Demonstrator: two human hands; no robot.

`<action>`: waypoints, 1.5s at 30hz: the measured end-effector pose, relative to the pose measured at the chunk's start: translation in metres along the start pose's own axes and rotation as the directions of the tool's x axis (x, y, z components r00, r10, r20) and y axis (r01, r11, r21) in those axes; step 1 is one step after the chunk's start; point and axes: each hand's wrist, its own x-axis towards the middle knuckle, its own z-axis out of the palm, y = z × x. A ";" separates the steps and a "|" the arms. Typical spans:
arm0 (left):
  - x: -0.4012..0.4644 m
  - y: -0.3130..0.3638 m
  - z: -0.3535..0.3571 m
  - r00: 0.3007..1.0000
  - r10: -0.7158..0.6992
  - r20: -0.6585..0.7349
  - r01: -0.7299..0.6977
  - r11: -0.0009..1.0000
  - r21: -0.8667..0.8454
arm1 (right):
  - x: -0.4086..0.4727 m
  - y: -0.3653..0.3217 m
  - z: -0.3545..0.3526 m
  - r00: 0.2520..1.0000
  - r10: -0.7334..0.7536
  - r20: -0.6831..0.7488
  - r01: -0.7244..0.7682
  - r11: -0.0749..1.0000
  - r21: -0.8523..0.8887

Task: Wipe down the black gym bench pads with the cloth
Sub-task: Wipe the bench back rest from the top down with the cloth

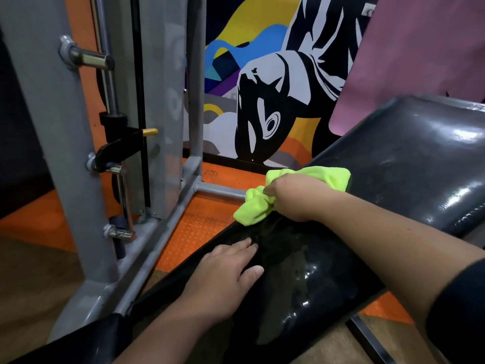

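Observation:
A glossy black seat pad (301, 279) runs across the lower middle, and a raised black back pad (414, 158) rises to the right. My right hand (294, 198) grips a bunched lime-green cloth (262, 203) at the far left end of the seat pad, where the two pads meet. The cloth spills past the pad's edge on the left and lies against the back pad's lower corner. My left hand (225, 274) rests flat on the seat pad, fingers straight and spread, a little nearer to me than the cloth.
A grey steel rack (65, 143) with chrome pegs stands at left, its base rails (168, 219) running beside the bench. Orange rubber flooring (207, 214) lies between rack and bench. A painted mural wall (262, 82) and a pink panel (420, 48) are behind.

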 end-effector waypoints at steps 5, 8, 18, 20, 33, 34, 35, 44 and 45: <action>0.001 0.000 0.000 1.000 0.002 0.002 -0.002 0.999 0.034 | 0.013 -0.012 -0.003 0.998 0.042 -0.042 -0.044 0.998 -0.035; -0.001 0.002 -0.001 1.000 0.006 0.001 -0.006 1.000 0.027 | 0.007 -0.007 0.002 1.000 -0.011 -0.010 0.011 1.000 -0.022; -0.002 0.003 0.002 1.000 0.002 -0.009 -0.002 1.000 0.008 | -0.001 -0.017 0.001 0.999 -0.054 -0.006 0.054 0.999 -0.001; -0.003 0.005 0.002 1.000 0.000 -0.019 0.000 1.000 0.016 | 0.007 -0.022 -0.004 0.999 0.020 -0.034 -0.020 1.000 0.001; -0.004 0.001 0.004 1.000 0.004 -0.025 -0.005 1.000 -0.028 | -0.002 -0.024 0.007 0.997 -0.073 -0.015 0.073 0.997 -0.016; -0.005 0.001 0.004 1.000 0.005 -0.022 -0.005 0.999 -0.038 | -0.006 -0.020 0.009 0.997 -0.079 -0.013 0.079 0.997 0.004; -0.005 0.002 0.004 1.000 0.003 -0.023 -0.004 0.999 -0.048 | -0.007 -0.015 0.008 0.998 -0.056 -0.023 0.057 0.998 0.021; -0.022 -0.001 0.003 0.984 -0.030 -0.177 0.008 0.993 -0.122 | -0.025 -0.018 0.015 0.996 -0.022 -0.087 0.026 0.998 0.053; -0.024 -0.001 0.004 0.977 -0.030 -0.211 0.005 0.993 -0.117 | -0.024 -0.020 0.014 0.994 -0.006 -0.111 0.013 0.998 0.056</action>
